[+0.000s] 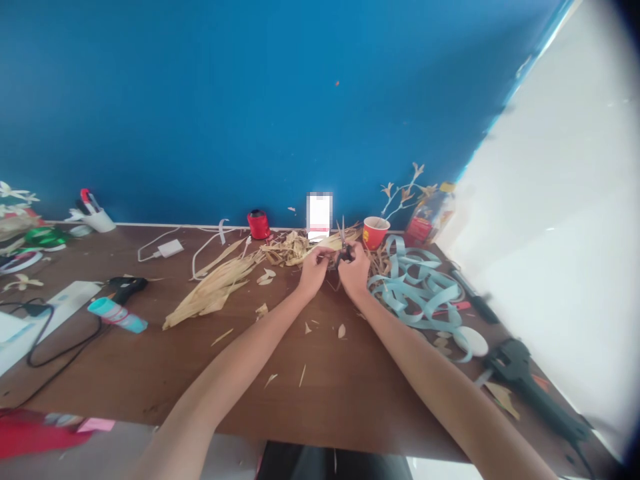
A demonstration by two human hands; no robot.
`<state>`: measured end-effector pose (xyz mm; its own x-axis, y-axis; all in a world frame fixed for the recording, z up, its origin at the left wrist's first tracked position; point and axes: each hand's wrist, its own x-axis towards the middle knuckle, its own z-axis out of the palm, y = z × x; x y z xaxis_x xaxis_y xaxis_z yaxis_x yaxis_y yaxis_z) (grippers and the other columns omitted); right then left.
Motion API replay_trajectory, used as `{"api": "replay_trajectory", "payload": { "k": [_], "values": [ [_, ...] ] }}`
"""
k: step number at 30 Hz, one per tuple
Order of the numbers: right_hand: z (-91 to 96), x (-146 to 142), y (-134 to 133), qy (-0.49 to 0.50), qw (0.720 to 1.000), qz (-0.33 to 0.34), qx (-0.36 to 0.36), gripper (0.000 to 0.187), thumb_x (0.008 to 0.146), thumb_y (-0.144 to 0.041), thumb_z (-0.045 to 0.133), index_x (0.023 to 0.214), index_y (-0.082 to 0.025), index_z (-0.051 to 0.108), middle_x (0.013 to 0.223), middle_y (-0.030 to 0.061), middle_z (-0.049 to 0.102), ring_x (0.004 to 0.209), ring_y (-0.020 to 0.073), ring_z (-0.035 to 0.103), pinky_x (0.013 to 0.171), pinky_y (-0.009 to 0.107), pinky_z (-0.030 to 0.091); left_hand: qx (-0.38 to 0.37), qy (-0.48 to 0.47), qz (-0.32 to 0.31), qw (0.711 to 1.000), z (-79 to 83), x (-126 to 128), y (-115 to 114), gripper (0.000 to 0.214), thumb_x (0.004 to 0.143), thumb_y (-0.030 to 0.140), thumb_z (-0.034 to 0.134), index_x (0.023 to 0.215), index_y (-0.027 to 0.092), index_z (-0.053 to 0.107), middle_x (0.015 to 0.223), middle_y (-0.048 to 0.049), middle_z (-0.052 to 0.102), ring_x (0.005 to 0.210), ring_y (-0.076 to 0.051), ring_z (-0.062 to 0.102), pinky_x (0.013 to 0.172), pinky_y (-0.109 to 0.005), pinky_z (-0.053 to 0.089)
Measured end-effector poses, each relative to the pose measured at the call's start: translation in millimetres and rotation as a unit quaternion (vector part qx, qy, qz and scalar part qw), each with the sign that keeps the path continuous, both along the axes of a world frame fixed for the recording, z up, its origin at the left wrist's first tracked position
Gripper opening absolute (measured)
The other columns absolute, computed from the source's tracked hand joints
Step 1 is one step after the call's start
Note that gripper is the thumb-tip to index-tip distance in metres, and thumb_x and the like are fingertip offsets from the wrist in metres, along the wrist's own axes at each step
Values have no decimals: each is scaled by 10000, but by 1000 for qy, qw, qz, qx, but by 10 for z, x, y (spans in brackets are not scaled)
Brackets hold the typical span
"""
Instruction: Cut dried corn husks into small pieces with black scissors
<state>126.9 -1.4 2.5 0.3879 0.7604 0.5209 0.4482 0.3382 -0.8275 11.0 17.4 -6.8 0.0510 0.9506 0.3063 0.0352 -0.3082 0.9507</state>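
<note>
With its fingers around the dark handles, my right hand (354,268) grips a pair of scissors (342,233) whose blades point up and away from me. Close beside it, my left hand (316,268) has its fingers pinched together; what they hold is too small to make out. Dried corn husks (215,287) lie in a long bundle to the left, and crumpled husk pieces (287,249) are heaped just behind my left hand. Behind my right hand stands a red paper cup (376,233) holding a stem with husk flowers (406,193).
Light blue ribbon (420,287) is piled on the right, near a black glue gun (535,387). A red spool (259,225), a white charger (171,248), another glue gun (127,288) and a blue roll (117,314) lie left. A lit screen (319,215) stands by the blue wall.
</note>
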Motion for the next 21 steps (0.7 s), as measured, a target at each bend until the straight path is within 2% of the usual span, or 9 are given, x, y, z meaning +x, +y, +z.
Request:
{"api": "replay_trajectory", "payload": {
  "k": [5, 9, 13, 17, 21],
  "values": [
    [2, -2, -2, 13, 1000, -1, -8, 342, 709, -270, 588, 1045, -212, 613, 831, 24, 696, 757, 214, 655, 763, 339, 512, -41, -46, -31, 998, 24, 28, -14, 174, 808, 290, 616, 895, 141, 640, 738, -31, 648, 661, -124, 583, 633, -242, 481],
    [-30, -9, 22, 12, 1000, 6, -1, 344, 722, -278, 579, 1059, -213, 606, 842, 25, 703, 769, 215, 663, 775, 343, 515, -52, -44, -13, 998, 6, 14, -14, 223, 801, 336, 639, 896, 136, 659, 727, -38, 664, 608, -115, 575, 592, -238, 473],
    [-58, -3, 36, 2, 1000, 23, 13, 366, 695, -225, 573, 1059, -217, 608, 866, 25, 714, 799, 214, 671, 792, 340, 515, -68, -49, 2, 996, 10, 9, -23, 200, 814, 293, 614, 931, 141, 671, 754, -41, 691, 548, -106, 573, 537, -230, 457],
    [-60, 7, 32, 12, 1000, 20, 18, 353, 697, -207, 554, 1046, -221, 604, 889, 24, 722, 809, 209, 676, 802, 337, 518, -80, -22, -22, 996, 44, 17, -49, 216, 835, 257, 573, 981, 141, 682, 706, -35, 688, 530, -118, 591, 490, -220, 431],
    [-48, 6, 22, 6, 1000, -3, 12, 329, 702, -218, 549, 1025, -217, 612, 885, 27, 717, 798, 209, 668, 810, 346, 509, -60, -1, -36, 998, 40, 10, -57, 233, 834, 237, 563, 1004, 144, 692, 764, -51, 714, 531, -122, 603, 512, -238, 459]
  ]
}}
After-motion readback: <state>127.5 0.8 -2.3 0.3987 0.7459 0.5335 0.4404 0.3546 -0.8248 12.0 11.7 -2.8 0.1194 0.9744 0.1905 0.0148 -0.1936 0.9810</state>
